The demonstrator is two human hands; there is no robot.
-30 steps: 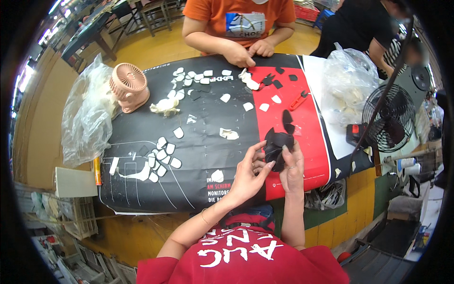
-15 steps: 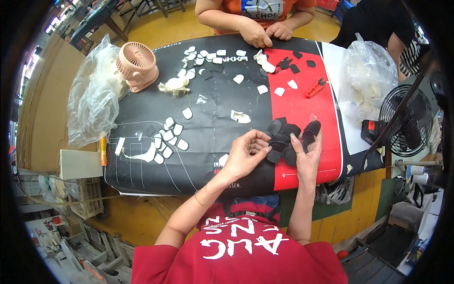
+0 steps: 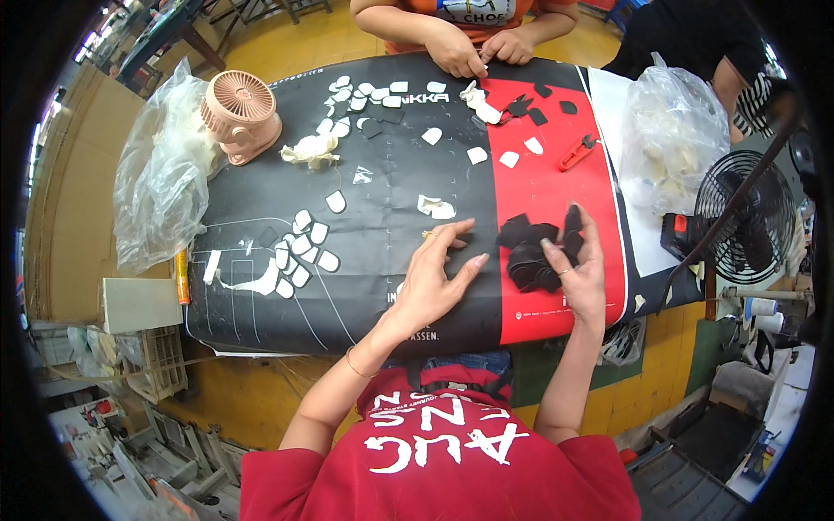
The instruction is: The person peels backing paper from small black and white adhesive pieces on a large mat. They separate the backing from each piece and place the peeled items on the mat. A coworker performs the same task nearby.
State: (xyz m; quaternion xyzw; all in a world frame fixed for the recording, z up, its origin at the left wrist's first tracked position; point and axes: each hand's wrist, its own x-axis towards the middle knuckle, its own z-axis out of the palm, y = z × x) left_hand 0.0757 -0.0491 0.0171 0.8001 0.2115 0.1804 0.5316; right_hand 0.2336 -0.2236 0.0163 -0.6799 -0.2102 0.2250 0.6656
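- Right hand (image 3: 584,282): thumb and fingers curl apart around one edge of the black pieces (image 3: 532,260), some of them between thumb and fingers; I cannot tell whether any are pinched.
- Left hand (image 3: 426,282): spread, thumb apart from the fingers, over the black part of the mat (image 3: 391,187), just beside the pile; whether it touches the mat, I cannot tell.
- The black pieces lie overlapping in a loose pile on the mat's red part. Directions below run from this pile, 12 pointing away from the wearer.
- At 10 o'clock, near the left fingertips: a small cream scrap (image 3: 436,207).
- At 1 o'clock: red snips (image 3: 575,156).
- At 9 o'clock, well apart: a cluster of white pieces (image 3: 301,250) with dark edges.
- Near 12, across the table: a co-worker's hands (image 3: 508,45), close together.
- At 10, farther out: a pink fan (image 3: 239,108), a clear plastic bag (image 3: 156,195) beside it.
- Near 2: another plastic bag (image 3: 665,143).
- Near 3: a black fan (image 3: 734,247).
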